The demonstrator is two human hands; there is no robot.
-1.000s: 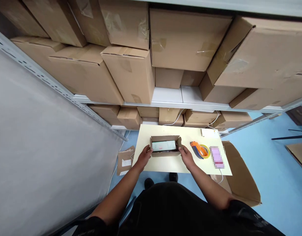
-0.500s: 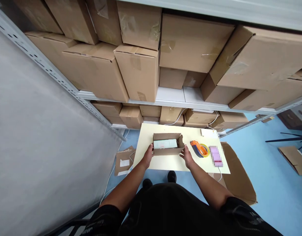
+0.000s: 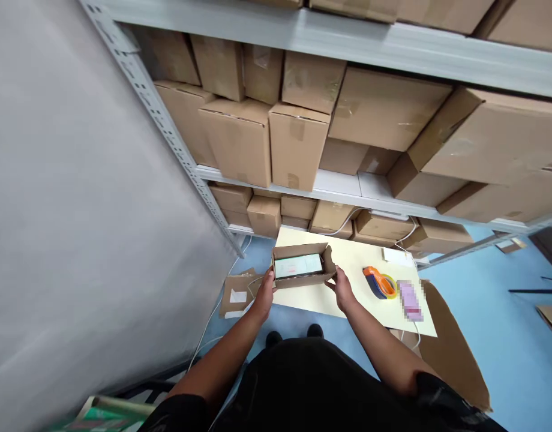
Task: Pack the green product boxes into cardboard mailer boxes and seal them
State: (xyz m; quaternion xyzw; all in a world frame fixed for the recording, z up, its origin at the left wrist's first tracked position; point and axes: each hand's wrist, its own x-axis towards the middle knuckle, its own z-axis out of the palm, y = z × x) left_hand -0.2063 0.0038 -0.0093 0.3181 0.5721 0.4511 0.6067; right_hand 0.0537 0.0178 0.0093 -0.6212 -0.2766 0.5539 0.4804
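A small open-topped cardboard box [image 3: 303,280] is held between my two hands over the left end of the pale yellow table [image 3: 330,300]. My left hand [image 3: 264,294] grips its left end, and my right hand [image 3: 343,289] is closed on the right end. Inside the box lies a pale mint-white carton [image 3: 297,266], with a dark gap along its edges. Whether the box touches the tabletop, I cannot tell.
An orange and blue tape dispenser [image 3: 380,283] and a blurred lilac item [image 3: 410,300] lie right on the table. Behind stands a metal shelf [image 3: 312,193] full of cardboard boxes. A grey wall [image 3: 100,240] runs along the left. Flattened cardboard [image 3: 233,294] and cables lie on the floor.
The view has turned to the left. The box, still in both hands, has shifted left relative to the table and now overlaps its left edge.
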